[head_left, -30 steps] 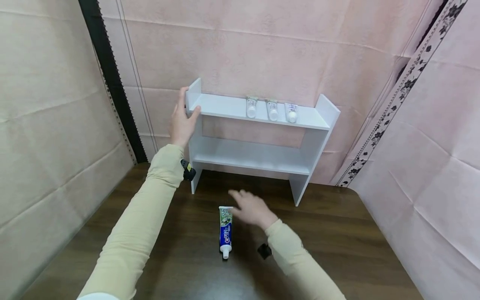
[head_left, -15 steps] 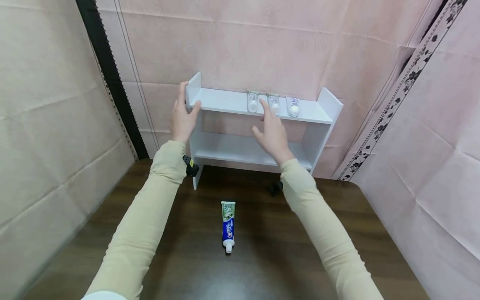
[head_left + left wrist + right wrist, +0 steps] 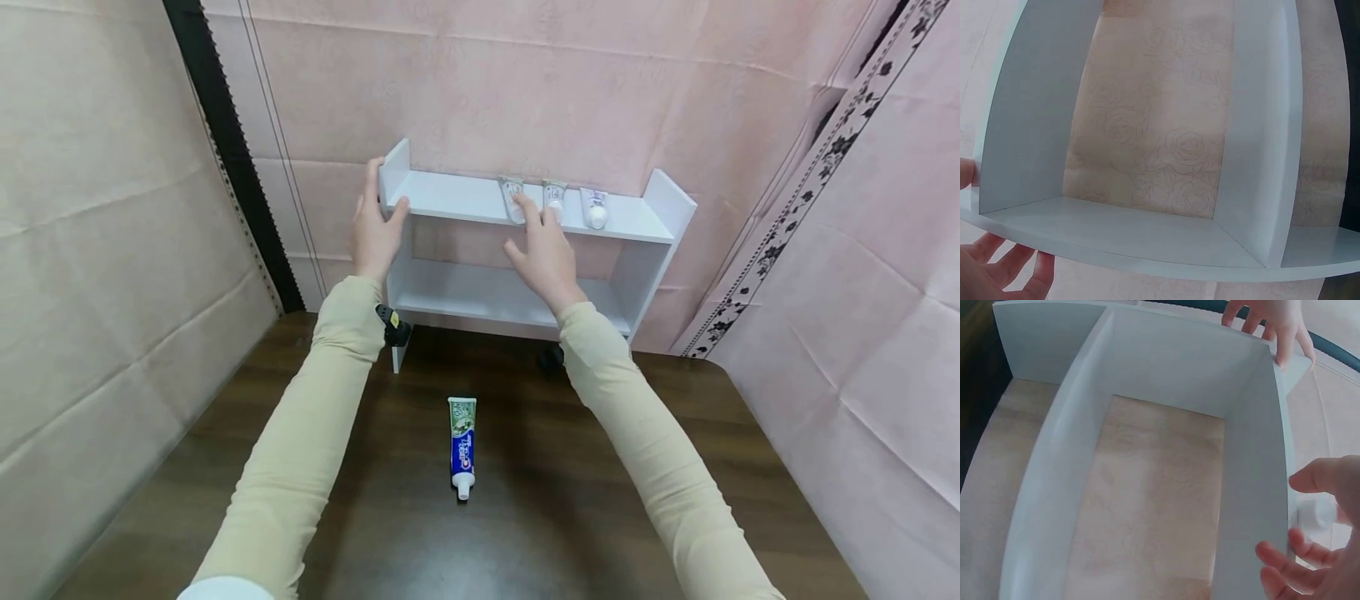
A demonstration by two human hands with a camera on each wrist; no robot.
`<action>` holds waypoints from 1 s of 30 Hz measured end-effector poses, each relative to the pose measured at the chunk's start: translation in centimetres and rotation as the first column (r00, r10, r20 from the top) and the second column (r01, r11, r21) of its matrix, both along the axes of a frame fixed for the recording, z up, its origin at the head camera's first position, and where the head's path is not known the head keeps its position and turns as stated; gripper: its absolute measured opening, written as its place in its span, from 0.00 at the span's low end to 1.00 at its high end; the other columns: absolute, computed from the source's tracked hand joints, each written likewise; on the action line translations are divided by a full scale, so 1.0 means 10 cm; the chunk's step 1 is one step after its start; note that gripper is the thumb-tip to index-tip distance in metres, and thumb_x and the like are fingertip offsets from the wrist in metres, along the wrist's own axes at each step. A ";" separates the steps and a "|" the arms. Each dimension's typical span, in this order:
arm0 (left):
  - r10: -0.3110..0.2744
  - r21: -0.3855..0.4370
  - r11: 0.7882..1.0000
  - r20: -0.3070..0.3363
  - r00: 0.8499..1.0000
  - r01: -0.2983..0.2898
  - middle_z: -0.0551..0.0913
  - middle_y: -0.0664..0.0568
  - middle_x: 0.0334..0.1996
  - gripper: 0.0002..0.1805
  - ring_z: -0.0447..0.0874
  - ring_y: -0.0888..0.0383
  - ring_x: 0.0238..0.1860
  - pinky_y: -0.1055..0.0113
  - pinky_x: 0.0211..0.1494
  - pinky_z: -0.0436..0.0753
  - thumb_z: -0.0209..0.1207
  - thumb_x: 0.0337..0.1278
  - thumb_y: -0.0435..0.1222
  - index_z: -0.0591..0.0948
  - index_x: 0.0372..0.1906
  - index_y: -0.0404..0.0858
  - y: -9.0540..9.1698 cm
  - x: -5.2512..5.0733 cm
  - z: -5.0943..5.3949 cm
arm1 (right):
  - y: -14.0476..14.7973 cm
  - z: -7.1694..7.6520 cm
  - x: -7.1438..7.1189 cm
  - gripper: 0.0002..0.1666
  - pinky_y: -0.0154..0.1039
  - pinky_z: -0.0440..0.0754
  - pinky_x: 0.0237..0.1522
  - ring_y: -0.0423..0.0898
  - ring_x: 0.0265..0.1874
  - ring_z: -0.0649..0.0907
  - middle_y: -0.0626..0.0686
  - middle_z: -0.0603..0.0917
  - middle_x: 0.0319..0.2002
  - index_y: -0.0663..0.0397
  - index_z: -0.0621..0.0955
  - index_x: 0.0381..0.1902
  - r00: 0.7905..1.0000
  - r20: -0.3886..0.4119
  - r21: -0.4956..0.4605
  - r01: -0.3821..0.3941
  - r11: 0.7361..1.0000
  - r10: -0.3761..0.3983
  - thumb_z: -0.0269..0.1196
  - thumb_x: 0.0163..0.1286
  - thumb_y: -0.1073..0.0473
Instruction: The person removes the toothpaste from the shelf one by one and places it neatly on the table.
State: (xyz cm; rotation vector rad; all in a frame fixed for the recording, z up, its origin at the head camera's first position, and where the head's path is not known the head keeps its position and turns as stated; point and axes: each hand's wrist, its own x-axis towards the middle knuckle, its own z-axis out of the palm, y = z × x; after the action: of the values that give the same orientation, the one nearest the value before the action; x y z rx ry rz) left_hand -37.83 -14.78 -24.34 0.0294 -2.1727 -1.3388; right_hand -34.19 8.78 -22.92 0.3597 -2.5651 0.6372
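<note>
One tube (image 3: pixel 507 187) on shelf (image 3: pixel 450 192), at right grip (image 3: pixel 547 262)'s index tip, fingers loosely spread. Likely light, soft, slick; I'd pinch mid-body. Left grip (image 3: pixel 375 233) holds shelf's end.

The right hand (image 3: pixel 546 260) partly hides a whitish squeeze tube (image 3: pixel 511 192), print too small for me, at the front edge of the white two-board shelf (image 3: pixel 453 194); the brown wood-grain table (image 3: pixel 393 533) is cut off nearest.
</note>
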 end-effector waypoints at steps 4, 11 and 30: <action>0.005 0.003 1.000 -0.004 1.000 -0.005 0.66 0.50 0.71 0.33 0.72 0.48 0.64 0.48 0.57 0.74 0.52 0.68 0.48 0.52 0.70 0.75 0.00 0.00 0.00 | -0.03 0.01 -0.01 0.33 0.46 0.75 0.31 0.50 0.30 0.74 0.57 0.75 0.46 0.41 0.61 0.68 0.999 -0.016 -0.035 0.028 0.999 -0.029 0.59 0.69 0.50; 0.006 -0.007 1.000 0.001 1.000 -0.006 0.68 0.49 0.69 0.32 0.73 0.47 0.63 0.46 0.56 0.73 0.51 0.68 0.49 0.52 0.70 0.75 0.02 0.00 -0.01 | -0.06 0.11 -0.10 0.21 0.44 0.72 0.24 0.52 0.23 0.77 0.59 0.82 0.28 0.50 0.67 0.57 0.989 -0.101 0.017 0.114 0.993 -0.112 0.52 0.72 0.47; 0.003 0.020 1.000 -0.005 1.000 -0.003 0.68 0.50 0.69 0.32 0.73 0.48 0.63 0.48 0.56 0.74 0.51 0.69 0.48 0.52 0.69 0.76 0.00 0.02 -0.02 | -0.08 -0.01 -0.07 0.17 0.44 0.70 0.24 0.55 0.25 0.79 0.64 0.86 0.35 0.53 0.72 0.49 0.980 -0.189 -0.095 0.040 0.995 -0.058 0.55 0.66 0.51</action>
State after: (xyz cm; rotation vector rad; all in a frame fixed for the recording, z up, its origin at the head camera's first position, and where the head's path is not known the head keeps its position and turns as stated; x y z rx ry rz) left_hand -37.61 -14.74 -24.52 0.0369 -2.1544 -1.3579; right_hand -34.87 7.98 -23.07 0.3103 -2.3461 0.6647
